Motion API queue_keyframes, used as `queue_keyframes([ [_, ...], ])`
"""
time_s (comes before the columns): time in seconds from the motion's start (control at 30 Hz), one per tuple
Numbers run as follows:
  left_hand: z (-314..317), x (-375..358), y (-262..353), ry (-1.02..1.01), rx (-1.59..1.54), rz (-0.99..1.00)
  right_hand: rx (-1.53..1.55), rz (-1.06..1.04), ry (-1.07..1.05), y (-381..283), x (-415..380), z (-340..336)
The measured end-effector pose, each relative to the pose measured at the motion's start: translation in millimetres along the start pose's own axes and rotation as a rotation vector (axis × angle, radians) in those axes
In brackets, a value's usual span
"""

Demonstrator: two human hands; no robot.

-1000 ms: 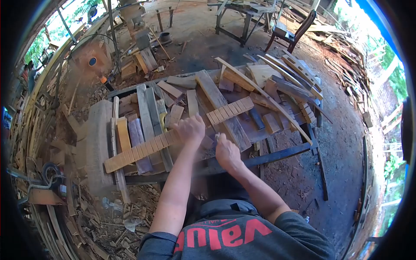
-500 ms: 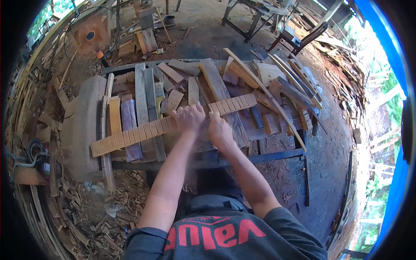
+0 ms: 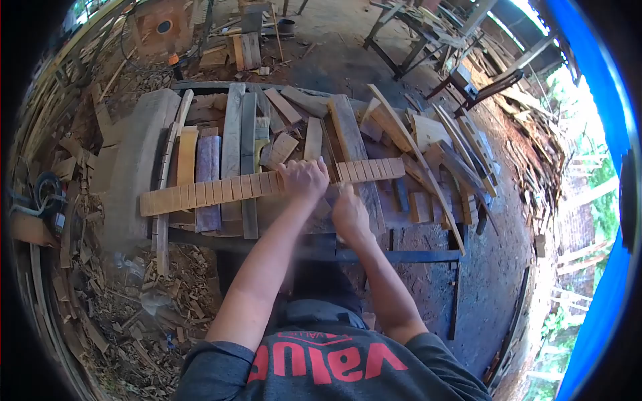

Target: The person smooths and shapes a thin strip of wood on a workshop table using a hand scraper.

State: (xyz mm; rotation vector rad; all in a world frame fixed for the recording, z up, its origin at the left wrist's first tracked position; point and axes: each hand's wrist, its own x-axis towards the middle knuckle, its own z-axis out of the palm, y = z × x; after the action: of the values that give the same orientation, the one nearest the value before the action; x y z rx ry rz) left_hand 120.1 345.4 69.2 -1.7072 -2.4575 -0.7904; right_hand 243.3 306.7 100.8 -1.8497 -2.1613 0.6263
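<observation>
A long wooden strip [image 3: 231,188] with many evenly spaced crosswise cuts lies slantwise over the timber pile on the workbench. My left hand [image 3: 305,179] grips it near its middle, the fingers curled over the far edge. Just right of it, my right hand [image 3: 352,215] is closed in a fist at the near side of the strip. A thin dark line, apparently the blade of a hand saw [image 3: 330,142], runs from this fist across the strip and beyond. The saw's handle is hidden in the fist.
Under and around the strip lie several boards, including a thick plank [image 3: 349,134], a purplish block [image 3: 208,175] and a long thin lath [image 3: 420,157]. A broad slab [image 3: 144,157] lies at the left. Wood scraps [image 3: 160,301] cover the ground; a chair [image 3: 478,87] stands behind.
My right hand has drawn back from the strip toward my body, the blade moving with it. My left hand still holds the strip. The whole view has shifted slightly.
</observation>
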Motion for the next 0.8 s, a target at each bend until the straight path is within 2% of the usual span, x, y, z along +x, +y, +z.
queue_keyframes([
  [0.17,1,-1,0,0.061,0.036,0.021,-0.072,0.154,-0.113,6,-58,-11],
  [0.27,5,-2,-1,0.059,0.027,0.024,0.028,0.069,-0.017,-3,-16,-3],
  [0.37,6,-1,-1,0.064,0.009,0.013,-0.024,0.022,-0.034,-14,12,-7],
  [0.4,5,0,0,0.053,0.006,0.002,0.021,0.011,0.002,-8,5,-3],
  [0.53,-4,-2,3,0.049,-0.009,-0.018,-0.048,0.164,-0.089,9,-60,-7],
  [0.7,-2,-2,1,0.071,-0.012,0.000,-0.034,0.125,-0.024,-7,-15,0],
  [0.8,3,-2,2,0.017,-0.018,-0.024,-0.047,0.000,-0.008,-4,4,-1],
])
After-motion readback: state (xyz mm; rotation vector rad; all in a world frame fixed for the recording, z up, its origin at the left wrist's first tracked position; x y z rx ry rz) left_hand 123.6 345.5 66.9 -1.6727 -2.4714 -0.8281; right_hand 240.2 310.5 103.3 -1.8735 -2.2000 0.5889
